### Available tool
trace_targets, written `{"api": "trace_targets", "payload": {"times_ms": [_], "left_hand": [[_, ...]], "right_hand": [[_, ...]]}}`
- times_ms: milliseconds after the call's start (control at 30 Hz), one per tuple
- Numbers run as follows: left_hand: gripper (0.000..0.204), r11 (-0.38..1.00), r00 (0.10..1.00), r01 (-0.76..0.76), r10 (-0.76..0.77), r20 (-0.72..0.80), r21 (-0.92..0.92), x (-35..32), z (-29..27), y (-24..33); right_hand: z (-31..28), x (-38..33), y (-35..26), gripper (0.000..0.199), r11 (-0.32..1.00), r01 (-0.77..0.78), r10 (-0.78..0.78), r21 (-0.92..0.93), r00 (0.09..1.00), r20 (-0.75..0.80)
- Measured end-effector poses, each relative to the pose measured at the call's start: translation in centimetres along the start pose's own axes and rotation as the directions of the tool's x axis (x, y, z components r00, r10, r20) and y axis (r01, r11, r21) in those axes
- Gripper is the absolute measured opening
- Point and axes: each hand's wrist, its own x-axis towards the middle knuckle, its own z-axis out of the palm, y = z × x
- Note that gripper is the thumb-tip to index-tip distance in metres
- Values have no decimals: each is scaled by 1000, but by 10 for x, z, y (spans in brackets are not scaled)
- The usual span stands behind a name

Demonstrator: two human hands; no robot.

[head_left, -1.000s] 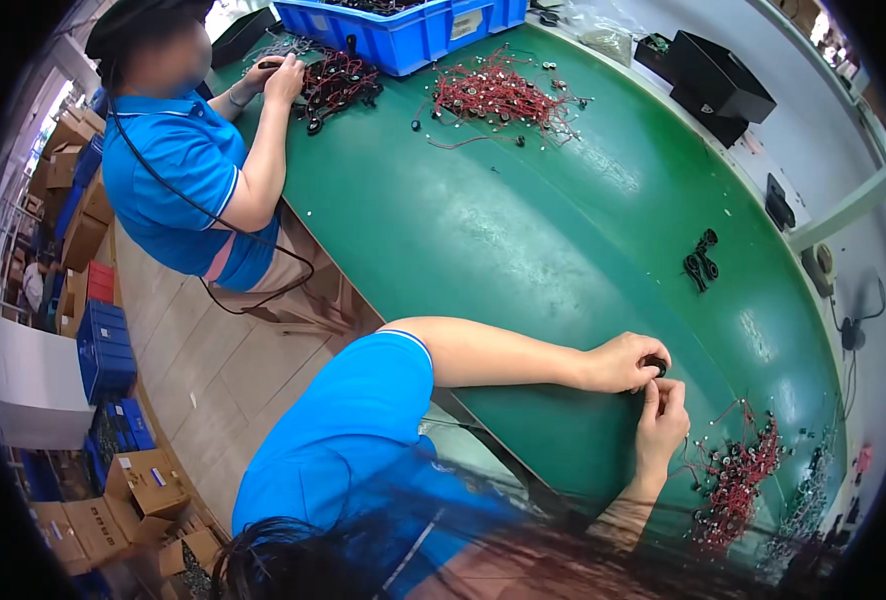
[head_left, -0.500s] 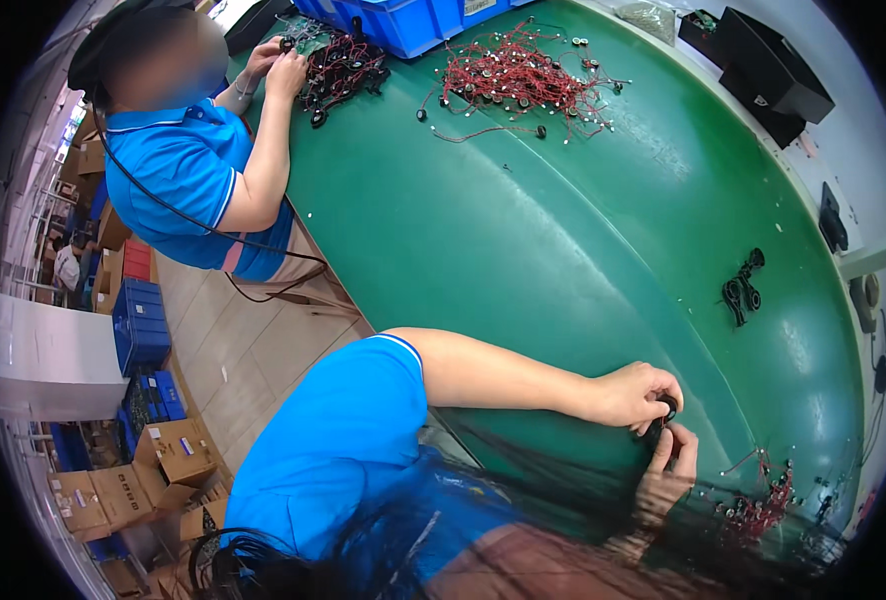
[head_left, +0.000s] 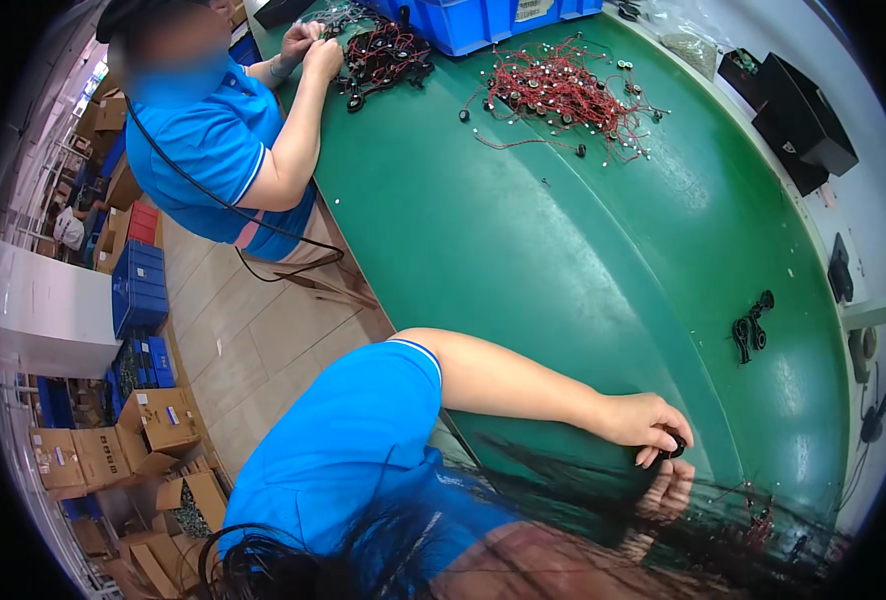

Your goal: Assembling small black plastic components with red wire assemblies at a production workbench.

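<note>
Low at the right of the table, my left hand point(head_left: 635, 420) is closed on a small round black part point(head_left: 676, 446), thumb and fingers pinching its rim. Just below it is my right hand point(head_left: 666, 490), its fingers curled up close to the same part. Strands of dark hair cross in front of this hand, so whatever its fingertips grip is hidden. Beside it, a small heap of red wires point(head_left: 760, 520) with little ends lies on the green table point(head_left: 463, 240), also partly behind the hair.
Several black parts point(head_left: 753, 325) lie to the right. Farther off are a heap of red-wired parts point(head_left: 563, 88), a blue bin point(head_left: 483, 25) and a black box point(head_left: 803, 125). A co-worker point(head_left: 203, 130) at the far left handles something by a dark pile point(head_left: 388, 52). Cartons point(head_left: 158, 420) stand on the floor.
The view has shifted, so the table's contents sit lower and farther right. My hands have turned a little with the black part, and the right fingers have dropped slightly below it.
</note>
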Motion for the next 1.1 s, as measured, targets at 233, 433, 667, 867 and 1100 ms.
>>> {"api": "trace_targets", "payload": {"times_ms": [233, 433, 667, 867, 1100], "left_hand": [[23, 977, 992, -95, 76, 103, 189, 9, -6, -7], [17, 909, 967, -254, 243, 74, 332, 25, 7, -25], [16, 883, 976, -215, 203, 73, 419, 31, -14, -28], [14, 890, 964, -203, 255, -77, 408, 20, -26, -12], [12, 911, 945, -179, 264, -192, 372, -2, -24, 15]], "right_hand": [[2, 6, 4, 19, 979, 187, -184, -82, 982, 34], [-8, 0, -27, 22, 972, 158, -148, -175, 987, 69], [-25, 9, -9, 21, 984, -167, 153, 63, 970, 189], [-22, 9, -12, 20, 978, -159, 134, 133, 975, 176], [-8, 2, -15, 18, 996, -26, 27, 83, 1000, -15]]}}
